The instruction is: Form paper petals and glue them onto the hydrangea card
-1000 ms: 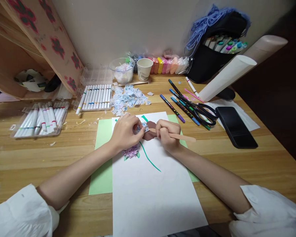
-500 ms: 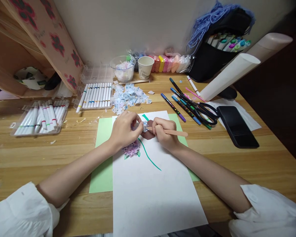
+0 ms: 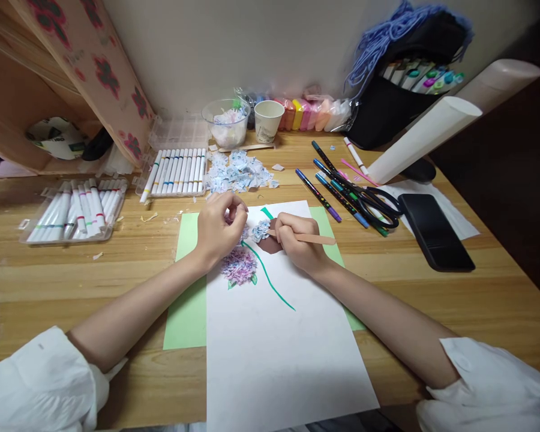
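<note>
My right hand [image 3: 300, 239] is closed on a flat wooden stick [image 3: 317, 239], its tip at a cluster of blue paper scraps [image 3: 260, 231] on the white sheet [image 3: 279, 366]. My left hand [image 3: 222, 227] hovers over the sheet's upper left, fingers curled with thumb and forefinger pinched; whatever lies between them is hidden. Below it sits a pink-purple paper flower [image 3: 240, 266] with small green leaves. A green curved line [image 3: 270, 279] runs down the sheet, and a brown shape [image 3: 270, 243] shows beside the blue cluster. Green paper [image 3: 184, 312] lies underneath.
Blue paper scraps [image 3: 240, 172] lie behind my left hand, near a clear bowl [image 3: 225, 126] and a paper cup [image 3: 268, 122]. Marker boxes [image 3: 74, 213] stand left. Pens [image 3: 317, 195], scissors [image 3: 378, 207] and a phone [image 3: 435, 233] lie right, before a white paper roll [image 3: 425, 141].
My left hand has drawn back leftward from the blue scraps, uncovering the blue cluster and more of the pink-purple flower. The stick stays in my right hand, nearly in place.
</note>
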